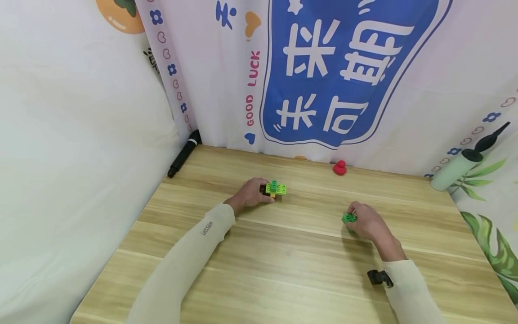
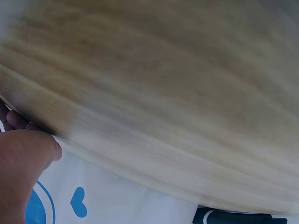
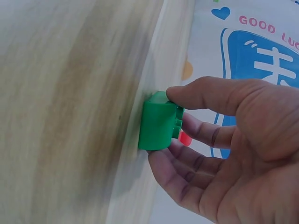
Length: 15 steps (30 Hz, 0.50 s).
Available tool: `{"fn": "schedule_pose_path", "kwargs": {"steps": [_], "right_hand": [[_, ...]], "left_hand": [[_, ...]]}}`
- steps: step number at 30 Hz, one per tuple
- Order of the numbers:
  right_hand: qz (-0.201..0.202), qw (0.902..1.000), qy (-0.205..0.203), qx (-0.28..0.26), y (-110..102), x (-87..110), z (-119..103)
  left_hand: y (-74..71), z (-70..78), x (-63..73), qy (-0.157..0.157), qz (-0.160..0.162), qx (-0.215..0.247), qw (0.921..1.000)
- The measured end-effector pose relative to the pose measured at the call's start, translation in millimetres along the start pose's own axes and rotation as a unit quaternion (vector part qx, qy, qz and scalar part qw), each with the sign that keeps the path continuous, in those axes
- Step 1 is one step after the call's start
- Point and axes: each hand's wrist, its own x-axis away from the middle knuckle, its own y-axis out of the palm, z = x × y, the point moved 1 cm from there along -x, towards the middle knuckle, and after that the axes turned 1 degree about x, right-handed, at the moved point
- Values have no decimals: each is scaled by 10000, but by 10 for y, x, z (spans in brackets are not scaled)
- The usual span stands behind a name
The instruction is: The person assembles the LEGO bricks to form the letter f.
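Note:
At the far middle of the table, my left hand (image 1: pixel 252 192) holds a small toy-brick build (image 1: pixel 279 188) between thumb and fingers. The build has a lime-green studded piece, a green brick on top and a bit of yellow below. In the left wrist view the left hand (image 2: pixel 25 158) shows only at the edge, and the build is hidden. To the right, my right hand (image 1: pixel 366 221) pinches a green toy brick (image 1: pixel 349 218). The right wrist view has that green brick (image 3: pixel 158 122) between thumb and fingertips, its studs facing the palm, close to the tabletop.
A small red object (image 1: pixel 340 168) sits near the table's back edge. At the back left corner lies a black cylinder (image 1: pixel 184 154) with a white band. A pale green hand pump (image 1: pixel 456 170) with a black nozzle leans at the back right. Printed cloth (image 1: pixel 226 90) hangs behind.

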Motion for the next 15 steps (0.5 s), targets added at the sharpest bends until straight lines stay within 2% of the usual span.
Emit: {"fn": "schedule_pose_path", "kwargs": {"steps": [7, 15], "right_hand": [[176, 9998, 78, -108, 54, -46, 13], [341, 9979, 20, -554, 90, -114, 35]], "left_hand": [[-1, -2, 16, 30, -10, -23, 10000], [4, -11, 0, 33, 12, -70, 10000]]}}
